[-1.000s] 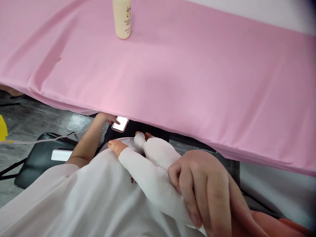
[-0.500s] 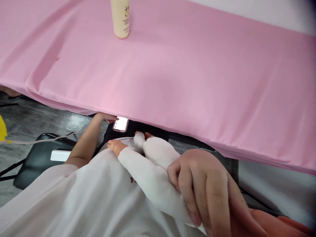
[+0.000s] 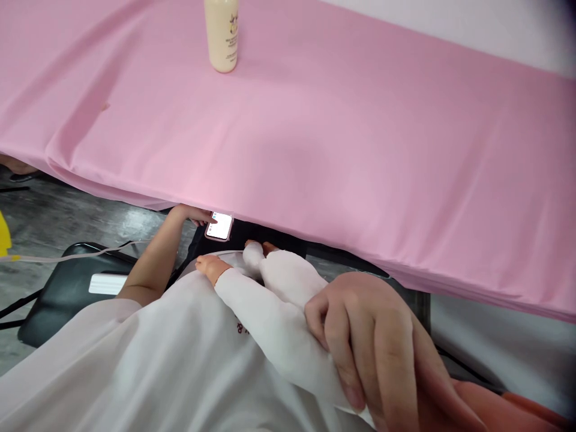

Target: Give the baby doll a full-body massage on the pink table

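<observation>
At the bottom right, my right hand (image 3: 369, 336) is closed around a white-clothed limb of a doll (image 3: 274, 336). The doll lies across my white shirt. Its small orange-pink hand or foot (image 3: 212, 270) sticks out toward the left, and two more limb ends show near the table edge. Farther left, my left hand (image 3: 198, 215) is at the left edge of a smartphone (image 3: 219, 227) over my dark lap. Its fingers look curled, with one finger on the lit screen. Whether the lap also supports the phone is hidden. The doll's head is out of view.
A table with a pink cloth (image 3: 315, 150) stands in front, its edge hanging over my lap. On it is a cream bottle (image 3: 222, 42). To my left are a black chair (image 3: 58, 306) with a white label, a pale cable (image 3: 81, 257) and a yellow object (image 3: 3, 234).
One finger of my left hand now reaches farther over the phone screen. My right hand and the doll stay in place. The view has shifted very slightly.
</observation>
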The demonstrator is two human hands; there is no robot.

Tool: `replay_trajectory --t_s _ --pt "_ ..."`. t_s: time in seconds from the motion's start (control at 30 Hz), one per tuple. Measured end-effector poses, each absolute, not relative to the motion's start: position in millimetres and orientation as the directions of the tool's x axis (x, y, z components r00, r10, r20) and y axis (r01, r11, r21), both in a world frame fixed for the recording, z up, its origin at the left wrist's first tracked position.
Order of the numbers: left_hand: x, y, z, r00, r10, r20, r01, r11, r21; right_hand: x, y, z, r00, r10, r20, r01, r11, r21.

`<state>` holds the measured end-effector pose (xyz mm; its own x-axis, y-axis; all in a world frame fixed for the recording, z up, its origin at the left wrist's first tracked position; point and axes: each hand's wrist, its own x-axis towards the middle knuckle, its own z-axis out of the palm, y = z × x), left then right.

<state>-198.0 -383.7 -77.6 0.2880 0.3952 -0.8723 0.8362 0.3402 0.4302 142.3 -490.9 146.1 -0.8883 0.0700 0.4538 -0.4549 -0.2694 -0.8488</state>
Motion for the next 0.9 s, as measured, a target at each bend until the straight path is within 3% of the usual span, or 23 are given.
replay_trajectory --t_s 0.1,0.7,0.9 --pt "-198 -382 -85 0.226 0.424 -0.877 0.837 0.377 0.398 140 -485 139 -0.817 -0.117 0.565 -0.538 -0.197 -0.820" --pt "-195 -382 -78 0.196 0.468 -0.862 0.815 0.411 0.408 139 -485 139 -0.841 -0.111 0.530 -0.497 -0.230 -0.837" --pt "-190 -383 -74 0.178 0.474 -0.862 0.829 0.401 0.391 140 -487 137 -0.801 -0.068 0.595 -0.579 -0.166 -0.798"
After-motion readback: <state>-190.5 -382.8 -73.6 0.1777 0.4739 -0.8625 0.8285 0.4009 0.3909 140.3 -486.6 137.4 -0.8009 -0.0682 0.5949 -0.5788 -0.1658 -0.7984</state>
